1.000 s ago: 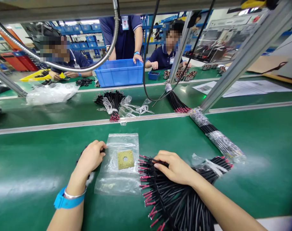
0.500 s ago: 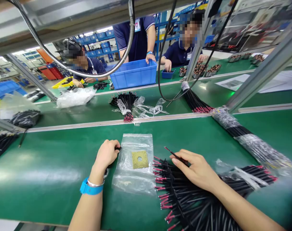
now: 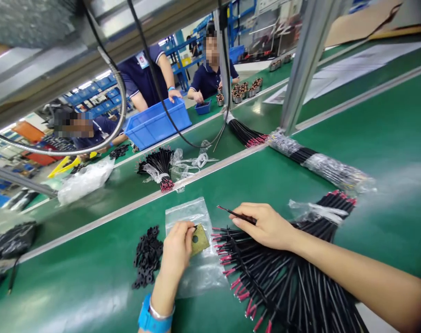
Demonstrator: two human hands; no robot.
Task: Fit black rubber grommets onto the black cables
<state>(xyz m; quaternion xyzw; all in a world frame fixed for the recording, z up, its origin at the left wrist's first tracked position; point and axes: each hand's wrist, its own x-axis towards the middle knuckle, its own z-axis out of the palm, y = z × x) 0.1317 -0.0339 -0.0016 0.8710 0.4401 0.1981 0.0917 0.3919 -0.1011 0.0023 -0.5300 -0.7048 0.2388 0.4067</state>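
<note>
My right hand (image 3: 262,222) is closed around a black cable (image 3: 243,216), its thin stripped end with red pointing left. My left hand (image 3: 178,243), wearing a blue wristband, pinches a small black part (image 3: 195,227), mostly hidden by the fingers. It is over a yellowish square pad (image 3: 200,239) with a round hole, which lies on a clear plastic bag (image 3: 186,210). Left of that hand lies a pile of small black parts (image 3: 148,256), some with holes. Under my right forearm spreads a fan of black cables (image 3: 286,277) with red wire ends.
A wrapped cable bundle (image 3: 321,164) lies at the right, against a metal post (image 3: 305,64). Beyond the metal rail (image 3: 102,222) sits a tied cable bundle (image 3: 156,169). Co-workers sit and stand across the bench near a blue bin (image 3: 158,122). Hanging cables cross the upper view.
My left hand has moved from the black pile at the bag's left to above the pad, uncovering the pile. The right hand keeps its cable. The camera view has turned right and tilted.
</note>
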